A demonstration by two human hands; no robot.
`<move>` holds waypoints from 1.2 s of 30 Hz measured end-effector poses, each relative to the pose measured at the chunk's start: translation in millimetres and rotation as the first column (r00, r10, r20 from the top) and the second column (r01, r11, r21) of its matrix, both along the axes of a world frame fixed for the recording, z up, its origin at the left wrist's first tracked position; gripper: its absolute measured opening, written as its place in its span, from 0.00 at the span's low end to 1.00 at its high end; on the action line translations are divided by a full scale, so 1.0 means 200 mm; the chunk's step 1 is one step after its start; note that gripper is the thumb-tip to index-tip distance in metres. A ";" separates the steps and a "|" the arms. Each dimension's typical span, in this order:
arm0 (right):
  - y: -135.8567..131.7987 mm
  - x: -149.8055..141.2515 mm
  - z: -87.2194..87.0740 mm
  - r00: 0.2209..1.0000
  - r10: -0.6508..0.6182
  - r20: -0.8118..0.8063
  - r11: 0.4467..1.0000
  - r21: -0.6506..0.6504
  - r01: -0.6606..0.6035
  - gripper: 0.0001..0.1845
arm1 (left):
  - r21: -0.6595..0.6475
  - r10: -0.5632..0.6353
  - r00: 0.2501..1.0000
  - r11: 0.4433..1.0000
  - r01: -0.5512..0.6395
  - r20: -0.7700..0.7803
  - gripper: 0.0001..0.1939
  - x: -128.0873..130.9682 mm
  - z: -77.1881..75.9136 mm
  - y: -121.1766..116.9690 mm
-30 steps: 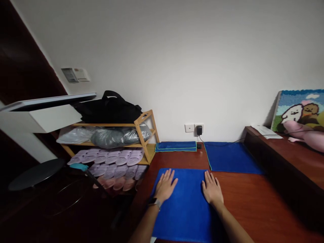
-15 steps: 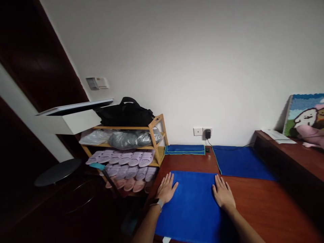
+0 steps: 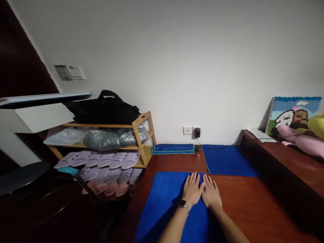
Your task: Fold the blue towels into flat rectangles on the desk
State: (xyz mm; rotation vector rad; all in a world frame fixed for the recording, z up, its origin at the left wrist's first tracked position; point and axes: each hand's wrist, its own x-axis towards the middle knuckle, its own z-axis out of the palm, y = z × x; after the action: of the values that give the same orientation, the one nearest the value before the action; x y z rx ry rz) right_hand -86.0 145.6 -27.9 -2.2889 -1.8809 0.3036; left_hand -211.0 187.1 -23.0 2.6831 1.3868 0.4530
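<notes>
A blue cloth (image 3: 162, 199) lies flat on the reddish-brown wooden table (image 3: 243, 206) in front of me. My left hand (image 3: 192, 190), with a watch on its wrist, rests palm down near the cloth's far right part, fingers stretched out. Right beside it, my right hand (image 3: 211, 193) lies flat over the cloth's right edge. The two thumbs meet or nearly meet. Behind, against the wall, are a folded blue cloth (image 3: 174, 149) with green edging and another blue cloth (image 3: 227, 160) spread flat to its right.
A wooden rack (image 3: 141, 141) at the left holds several slippers (image 3: 106, 158), plastic-wrapped bundles and a black bag (image 3: 106, 109). A black plug (image 3: 197, 132) sits in the wall socket, its cable running right. A raised ledge (image 3: 291, 152) on the right bears a pink plush toy (image 3: 303, 140).
My left hand has slid right across the cloth, from its left edge to beside my right hand. The right hand stays at the right edge. The view swung right, then back left.
</notes>
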 end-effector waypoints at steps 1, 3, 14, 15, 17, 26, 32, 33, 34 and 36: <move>0.00 0.00 0.00 1.000 0.001 0.001 1.000 -0.003 -0.001 0.36 | -0.023 -0.001 1.000 1.000 0.001 0.006 0.35 0.02 -0.02 -0.01; 0.00 0.00 0.01 1.000 -0.005 0.002 1.000 -0.009 0.005 0.36 | -0.048 0.008 1.000 0.999 -0.008 0.005 0.35 -0.03 -0.04 0.00; -0.01 0.00 0.01 1.000 -0.023 -0.009 1.000 -0.001 0.023 0.37 | -0.065 0.389 0.911 0.914 -0.400 -0.134 0.38 -0.94 -0.03 0.30; -0.01 0.00 0.01 1.000 -0.021 -0.006 1.000 0.004 0.021 0.37 | -0.064 0.391 0.911 0.914 -0.402 -0.132 0.38 -0.96 -0.03 0.31; -0.01 -0.01 0.00 1.000 -0.025 -0.002 1.000 0.004 0.025 0.37 | -0.051 0.392 0.910 0.915 -0.401 -0.131 0.39 -0.97 -0.04 0.31; 0.00 0.00 0.00 1.000 -0.026 -0.014 1.000 0.008 0.026 0.37 | -0.011 0.413 0.898 0.908 -0.419 -0.151 0.39 -0.83 0.07 0.30; 0.00 0.01 -0.02 1.000 -0.014 -0.014 1.000 0.005 0.015 0.37 | 0.031 0.055 0.998 0.998 -0.055 0.005 0.35 -0.22 0.01 0.07; 0.00 0.01 -0.03 1.000 -0.006 -0.008 1.000 -0.001 0.006 0.37 | 0.007 0.002 1.000 1.000 -0.002 0.002 0.35 -0.13 -0.02 0.03; 0.00 0.01 -0.03 1.000 0.005 -0.001 1.000 -0.006 -0.005 0.36 | -0.018 -0.019 1.000 1.000 0.019 -0.002 0.35 -0.06 -0.04 0.00; 0.00 0.02 -0.03 1.000 0.020 0.010 1.000 -0.012 -0.020 0.36 | -0.054 -0.016 1.000 0.998 0.015 -0.008 0.35 0.02 -0.07 -0.04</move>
State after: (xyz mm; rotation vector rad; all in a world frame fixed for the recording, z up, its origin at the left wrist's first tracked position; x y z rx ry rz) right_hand -82.9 145.1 -33.0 -2.2852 -1.9126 0.3071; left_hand -207.9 178.4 -36.5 2.6542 1.3593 0.3969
